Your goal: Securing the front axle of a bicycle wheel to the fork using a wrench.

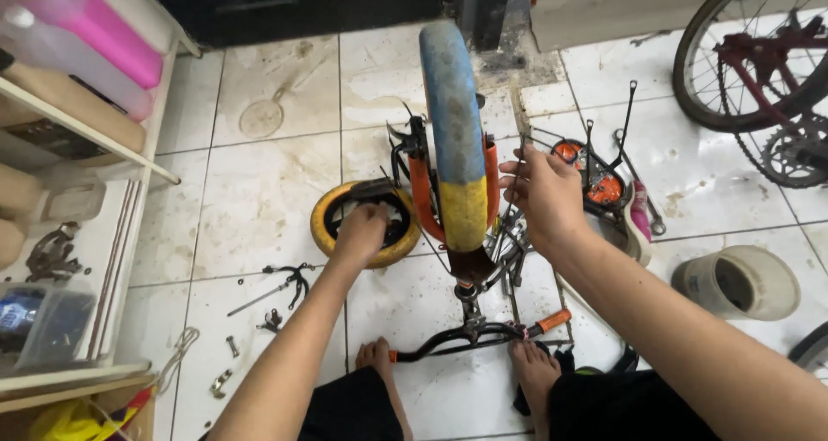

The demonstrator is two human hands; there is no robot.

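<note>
Currently | upturned small bicycle's front wheel (454,139) stands between both hands | left hand (362,232), fingers curled on yellow training wheel (332,234) | right hand (545,195), fingers pinched on thin rod (517,161) | fitting step judged; careful alignment needed next

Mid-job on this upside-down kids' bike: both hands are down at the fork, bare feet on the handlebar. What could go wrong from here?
1. The bare feet pin the handlebar; a slip might let the bike tip.
2. The right hand works among thin metal rods, so fingers could get pinched.
3. Small loose parts lie scattered on the floor near the left hand; they could be lost or stepped on.
</note>
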